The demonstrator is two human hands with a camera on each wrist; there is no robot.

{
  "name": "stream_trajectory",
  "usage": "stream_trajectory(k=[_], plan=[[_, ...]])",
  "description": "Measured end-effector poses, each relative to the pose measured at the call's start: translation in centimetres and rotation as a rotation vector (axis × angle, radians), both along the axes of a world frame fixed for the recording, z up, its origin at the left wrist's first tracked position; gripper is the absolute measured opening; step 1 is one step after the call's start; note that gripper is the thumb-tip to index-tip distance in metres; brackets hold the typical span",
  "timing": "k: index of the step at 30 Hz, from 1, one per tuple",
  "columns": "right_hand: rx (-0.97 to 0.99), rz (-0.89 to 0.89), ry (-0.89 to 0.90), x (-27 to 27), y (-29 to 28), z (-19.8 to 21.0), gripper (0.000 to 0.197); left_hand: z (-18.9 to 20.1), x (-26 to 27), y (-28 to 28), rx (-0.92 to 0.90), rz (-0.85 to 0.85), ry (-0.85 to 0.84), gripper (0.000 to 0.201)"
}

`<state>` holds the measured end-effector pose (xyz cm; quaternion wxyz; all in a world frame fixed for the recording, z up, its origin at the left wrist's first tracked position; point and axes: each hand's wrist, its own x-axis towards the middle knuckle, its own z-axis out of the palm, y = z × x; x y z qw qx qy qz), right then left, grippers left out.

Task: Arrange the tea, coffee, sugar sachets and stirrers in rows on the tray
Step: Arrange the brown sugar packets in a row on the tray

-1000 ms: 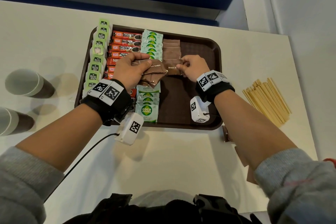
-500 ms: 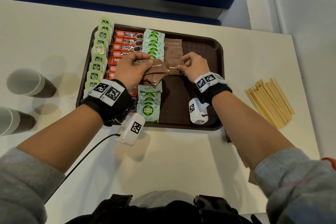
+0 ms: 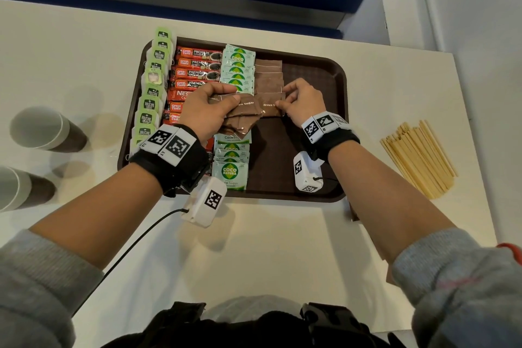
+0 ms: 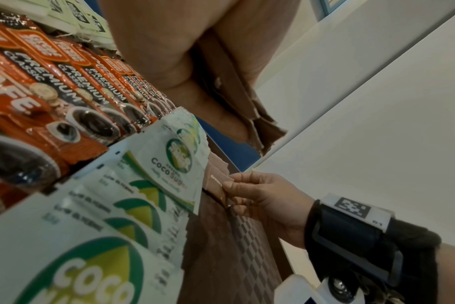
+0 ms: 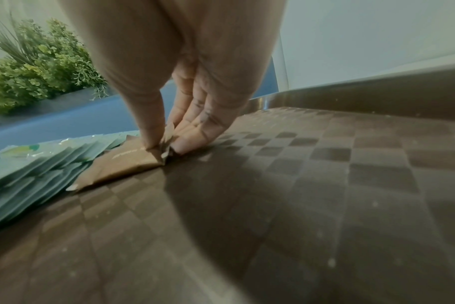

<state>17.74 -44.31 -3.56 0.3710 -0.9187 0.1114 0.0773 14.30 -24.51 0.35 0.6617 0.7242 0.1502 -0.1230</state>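
Note:
A brown tray (image 3: 324,70) holds rows of green tea bags (image 3: 151,93), red coffee sticks (image 3: 195,65), green-white coco sugar sachets (image 3: 237,68) and brown sugar sachets (image 3: 268,76). My left hand (image 3: 209,110) grips a bunch of brown sugar sachets (image 3: 240,121) above the tray's middle; the bunch (image 4: 242,107) shows under the palm in the left wrist view. My right hand (image 3: 302,102) pinches the right edge of one brown sugar sachet (image 3: 269,106) lying on the tray at the near end of the brown row. In the right wrist view the thumb and fingers (image 5: 190,142) pinch that sachet (image 5: 125,164) on the tray floor.
A pile of wooden stirrers (image 3: 418,155) lies on the white table (image 3: 268,248) right of the tray. Two paper cups (image 3: 42,130) (image 3: 19,189) lie at the left edge. The tray's right part (image 5: 325,185) is bare. A plant (image 5: 34,67) stands beyond.
The right hand with its single sachet has settled against the near end of the brown sugar row. The left hand keeps its bunch almost still.

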Motion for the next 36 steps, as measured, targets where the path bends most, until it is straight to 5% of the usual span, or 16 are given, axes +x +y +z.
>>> stream_trajectory(k=[6,12,15,24,32,36], plan=[[0.009,0.026,-0.083,-0.3,0.6,1.9,0.021,-0.1,-0.2,-0.2,-0.004,0.002,-0.022,0.016],[0.309,0.315,0.139,-0.9,2.6,4.5,0.030,0.2,-0.4,-0.4,0.019,0.003,-0.048,0.013],[0.409,0.347,0.184,-0.9,3.1,4.8,0.018,0.5,-0.6,-0.4,-0.001,0.001,-0.057,0.014],[0.660,0.171,0.183,-0.5,2.3,4.8,0.019,1.0,-0.8,-0.1,-0.099,-0.049,-0.003,0.035],[0.529,-0.057,0.107,-0.7,-0.4,3.7,0.016,0.5,-0.8,0.3,-0.025,-0.004,-0.011,0.032],[0.435,-0.030,0.185,-1.1,-1.2,2.1,0.015,0.4,-0.7,0.5,-0.030,0.026,-0.009,0.032]])
